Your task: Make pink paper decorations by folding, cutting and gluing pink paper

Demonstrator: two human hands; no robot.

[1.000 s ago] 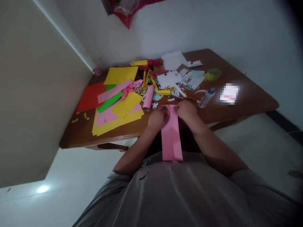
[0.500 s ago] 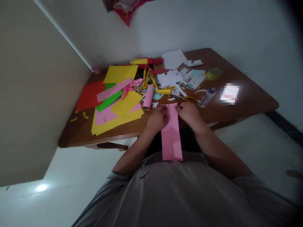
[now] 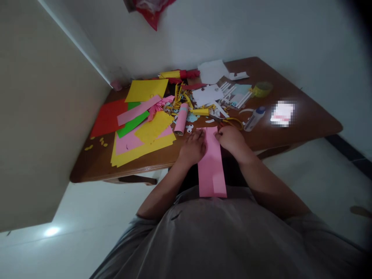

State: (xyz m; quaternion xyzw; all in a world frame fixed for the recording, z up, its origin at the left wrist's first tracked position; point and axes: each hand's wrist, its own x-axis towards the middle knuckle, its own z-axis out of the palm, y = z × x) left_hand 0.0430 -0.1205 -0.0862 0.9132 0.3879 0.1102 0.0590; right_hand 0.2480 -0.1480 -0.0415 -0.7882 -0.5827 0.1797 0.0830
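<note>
A long strip of pink paper [image 3: 210, 166] lies over the table's near edge, and its lower end reaches my shirt. My left hand [image 3: 192, 148] rests flat on the strip's left side, fingers stretched forward. At the strip's upper right edge, my right hand [image 3: 231, 140] is closed, thumb and fingers pinching the paper. A short dark line, a slit or a mark, shows at the strip's top edge. Just beyond my right hand lie scissors [image 3: 235, 123] with yellow handles. Googly eyes [image 3: 190, 128] and a pink-wrapped tube [image 3: 181, 119] are beyond my left hand.
Yellow sheets [image 3: 122, 155], a red sheet [image 3: 107, 116] and a green piece [image 3: 133, 124] cover the table's left side. Paper scraps [image 3: 181, 95] are heaped mid-table. A glue bottle [image 3: 255, 119], a tape roll [image 3: 262, 89] and a blurred-out bright item [image 3: 282, 113] lie to the right.
My left fingers have straightened and flattened on the pink paper. The strip's lower right side has spread slightly to the right. My right hand stays at the upper right edge.
</note>
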